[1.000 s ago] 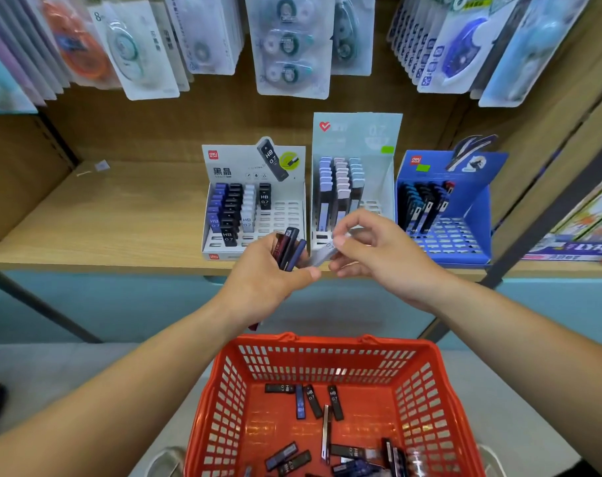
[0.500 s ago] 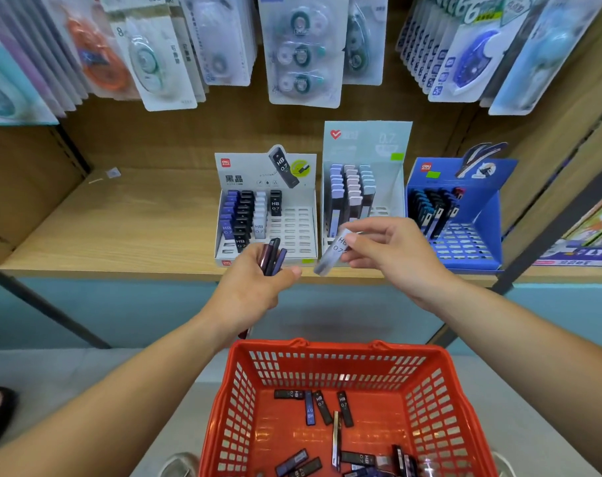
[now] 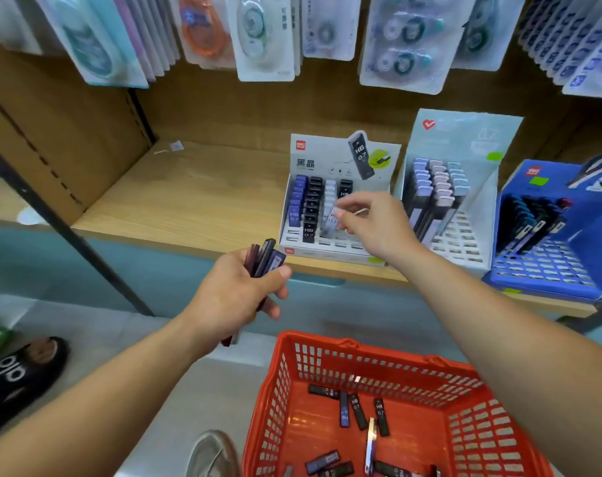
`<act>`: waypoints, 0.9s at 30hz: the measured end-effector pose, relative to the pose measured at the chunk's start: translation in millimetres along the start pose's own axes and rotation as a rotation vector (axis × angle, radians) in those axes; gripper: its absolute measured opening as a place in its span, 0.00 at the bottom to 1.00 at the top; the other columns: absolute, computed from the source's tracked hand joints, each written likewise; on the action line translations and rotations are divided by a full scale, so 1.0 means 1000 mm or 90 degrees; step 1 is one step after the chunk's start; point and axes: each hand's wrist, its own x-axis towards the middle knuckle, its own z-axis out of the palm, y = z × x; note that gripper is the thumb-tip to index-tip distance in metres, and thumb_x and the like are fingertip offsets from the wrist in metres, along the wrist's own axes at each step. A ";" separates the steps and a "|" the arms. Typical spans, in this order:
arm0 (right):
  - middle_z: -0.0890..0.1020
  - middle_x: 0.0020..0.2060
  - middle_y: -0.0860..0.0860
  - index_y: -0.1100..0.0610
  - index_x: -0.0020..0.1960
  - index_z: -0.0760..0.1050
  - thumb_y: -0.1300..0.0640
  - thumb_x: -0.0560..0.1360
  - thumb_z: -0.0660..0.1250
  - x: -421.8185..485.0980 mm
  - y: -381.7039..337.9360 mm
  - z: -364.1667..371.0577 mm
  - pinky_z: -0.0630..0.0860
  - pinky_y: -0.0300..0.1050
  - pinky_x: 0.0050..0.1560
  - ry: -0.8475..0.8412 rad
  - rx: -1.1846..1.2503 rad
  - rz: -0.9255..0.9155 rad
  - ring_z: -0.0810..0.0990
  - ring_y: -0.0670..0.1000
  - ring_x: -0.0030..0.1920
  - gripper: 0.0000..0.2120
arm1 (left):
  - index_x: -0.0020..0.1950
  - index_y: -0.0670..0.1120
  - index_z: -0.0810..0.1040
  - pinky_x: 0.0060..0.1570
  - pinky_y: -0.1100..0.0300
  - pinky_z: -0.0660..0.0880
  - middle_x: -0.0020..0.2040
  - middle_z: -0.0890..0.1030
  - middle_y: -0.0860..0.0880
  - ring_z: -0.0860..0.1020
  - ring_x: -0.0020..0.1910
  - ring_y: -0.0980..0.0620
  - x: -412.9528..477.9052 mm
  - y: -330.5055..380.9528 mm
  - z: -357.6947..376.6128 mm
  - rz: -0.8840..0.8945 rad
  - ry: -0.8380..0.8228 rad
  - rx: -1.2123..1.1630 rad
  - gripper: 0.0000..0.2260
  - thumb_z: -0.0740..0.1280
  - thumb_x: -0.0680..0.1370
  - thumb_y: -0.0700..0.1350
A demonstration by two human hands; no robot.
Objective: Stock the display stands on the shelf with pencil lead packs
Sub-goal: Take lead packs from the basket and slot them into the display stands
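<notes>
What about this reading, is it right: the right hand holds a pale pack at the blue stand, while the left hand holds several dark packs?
Not quite. The head view shows the right hand pinching the pale pack at the white stand, not the blue stand. The rest is right: the left hand holds several dark packs.

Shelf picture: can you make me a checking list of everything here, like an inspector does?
Surface: wooden shelf holding a white stand, pale stand and blue stand, all part filled.
Job's things: clear pack held at the white stand; dark packs fanned in one hand; loose packs in the red basket.
Clutter: small tag at the shelf's back.
Hands: right hand pinches the clear pack; left hand grips the dark packs.
Cables: nothing seen.
Surroundings: correction tape cards hanging above; a shoe on the floor.
</notes>
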 end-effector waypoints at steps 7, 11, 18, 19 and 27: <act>0.84 0.44 0.48 0.51 0.56 0.82 0.57 0.79 0.70 0.005 -0.001 0.003 0.80 0.43 0.49 0.000 -0.081 -0.053 0.85 0.47 0.41 0.07 | 0.49 0.44 0.77 0.26 0.61 0.64 0.36 0.83 0.48 0.75 0.27 0.52 -0.001 -0.002 -0.006 0.008 -0.001 -0.011 0.06 0.70 0.80 0.46; 0.84 0.40 0.46 0.51 0.53 0.82 0.59 0.78 0.71 0.004 -0.001 0.006 0.79 0.39 0.45 -0.024 -0.113 -0.091 0.83 0.43 0.37 0.06 | 0.50 0.44 0.77 0.27 0.60 0.65 0.37 0.83 0.49 0.75 0.27 0.52 -0.002 0.000 -0.006 0.005 -0.016 -0.005 0.07 0.69 0.81 0.47; 0.85 0.50 0.47 0.49 0.61 0.82 0.56 0.81 0.67 0.000 0.011 0.017 0.79 0.47 0.55 -0.031 -0.180 -0.116 0.84 0.48 0.44 0.11 | 0.50 0.44 0.77 0.27 0.60 0.66 0.38 0.84 0.48 0.77 0.28 0.52 -0.004 0.001 -0.007 -0.014 -0.017 0.010 0.07 0.69 0.81 0.47; 0.84 0.52 0.48 0.48 0.63 0.81 0.55 0.81 0.66 -0.002 0.011 0.016 0.78 0.48 0.56 -0.034 -0.196 -0.116 0.83 0.50 0.45 0.12 | 0.50 0.44 0.77 0.27 0.60 0.66 0.38 0.84 0.48 0.78 0.28 0.52 -0.004 0.002 -0.006 -0.016 -0.017 0.007 0.07 0.70 0.81 0.47; 0.85 0.42 0.50 0.50 0.52 0.83 0.57 0.78 0.70 -0.059 -0.057 -0.016 0.81 0.47 0.35 -0.176 0.185 -0.008 0.84 0.52 0.35 0.05 | 0.53 0.45 0.78 0.24 0.63 0.64 0.38 0.85 0.46 0.83 0.31 0.46 -0.011 0.016 0.007 -0.014 -0.067 -0.007 0.06 0.70 0.80 0.46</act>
